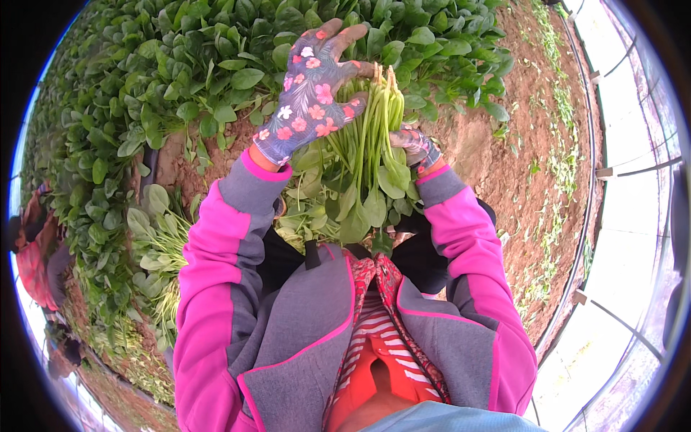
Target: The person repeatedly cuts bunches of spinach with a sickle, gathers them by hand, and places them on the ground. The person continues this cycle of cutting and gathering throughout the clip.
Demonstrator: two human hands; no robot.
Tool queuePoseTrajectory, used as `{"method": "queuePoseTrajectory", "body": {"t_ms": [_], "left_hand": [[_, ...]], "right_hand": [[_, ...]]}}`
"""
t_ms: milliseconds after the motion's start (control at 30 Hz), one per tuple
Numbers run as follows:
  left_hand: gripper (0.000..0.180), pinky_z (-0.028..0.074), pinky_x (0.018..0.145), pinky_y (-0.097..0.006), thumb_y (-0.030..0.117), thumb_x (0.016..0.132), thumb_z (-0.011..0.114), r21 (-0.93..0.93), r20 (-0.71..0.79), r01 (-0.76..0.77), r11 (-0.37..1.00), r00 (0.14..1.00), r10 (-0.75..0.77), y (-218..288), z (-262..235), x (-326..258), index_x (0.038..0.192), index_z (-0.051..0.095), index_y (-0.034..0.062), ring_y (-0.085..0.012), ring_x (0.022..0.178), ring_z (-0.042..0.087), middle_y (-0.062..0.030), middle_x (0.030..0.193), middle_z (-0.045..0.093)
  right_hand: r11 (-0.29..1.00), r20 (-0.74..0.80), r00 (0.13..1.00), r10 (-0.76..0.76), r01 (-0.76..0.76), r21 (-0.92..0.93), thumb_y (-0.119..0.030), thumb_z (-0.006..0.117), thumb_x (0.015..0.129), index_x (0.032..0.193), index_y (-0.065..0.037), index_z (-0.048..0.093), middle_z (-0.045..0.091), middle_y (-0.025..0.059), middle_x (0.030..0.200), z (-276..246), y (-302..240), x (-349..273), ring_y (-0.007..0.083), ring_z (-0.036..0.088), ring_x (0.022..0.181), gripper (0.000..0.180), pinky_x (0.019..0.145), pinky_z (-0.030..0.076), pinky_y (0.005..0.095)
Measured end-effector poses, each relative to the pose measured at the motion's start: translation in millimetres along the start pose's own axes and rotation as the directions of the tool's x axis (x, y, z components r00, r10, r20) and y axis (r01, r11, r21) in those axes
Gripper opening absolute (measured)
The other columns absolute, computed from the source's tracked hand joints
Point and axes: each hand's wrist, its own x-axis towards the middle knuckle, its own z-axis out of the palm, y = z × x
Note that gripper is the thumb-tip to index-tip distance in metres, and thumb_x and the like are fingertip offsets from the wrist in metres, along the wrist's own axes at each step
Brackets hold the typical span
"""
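A bunch of spinach (371, 144) hangs in front of me with its pale root ends up and its leaves down. My right hand (416, 144), in a patterned glove, grips it from the right; part of its fingers is hidden behind the stems. My left hand (313, 101), in a dark flowered glove with brown fingertips, is spread on the left of the bunch. Its fingers are apart, and the thumb and a fingertip lie close to the upper stems; I cannot tell whether they touch.
Dense growing spinach (180, 72) fills the far and left side. Pulled spinach (162, 252) lies by my left sleeve. Bare brown soil (533, 216) with small weeds runs along the right, bordered by a dark hose (586, 93) and white sheeting (633, 209). Another person (37, 266) is at far left.
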Motion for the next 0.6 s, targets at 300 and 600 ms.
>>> {"method": "queuePoseTrajectory", "body": {"t_ms": [300,600], "left_hand": [[0.014,0.03,0.102,-0.051,0.018,0.066,0.072,-0.013,-0.056,-0.08,0.997,0.995,0.079,-9.1,-0.5,-0.4,0.08,0.068,0.0176,-0.0328,0.123,0.042,-0.0031,0.129,0.052],[0.01,0.044,0.09,-0.037,0.011,0.079,0.064,-0.091,-0.299,0.073,0.993,0.949,-0.097,-36.0,-16.3,-4.5,0.079,0.062,0.0012,-0.0248,0.103,0.058,-0.0125,0.104,0.064]], "right_hand": [[0.991,0.084,0.996,-0.001,-0.011,0.137,-0.03,0.072,0.08,0.132,-0.002,0.045,0.056,0.0102,0.123,-1.9,6.4,-4.7,0.0203,0.058,0.108,0.066,0.093,0.047,0.0351],[0.942,0.14,0.988,-0.06,0.01,0.335,-0.027,0.07,0.084,0.134,-0.003,0.042,0.055,0.0114,0.125,-22.7,24.4,-2.6,0.0213,0.055,0.114,0.062,0.095,0.048,0.0337]]}}
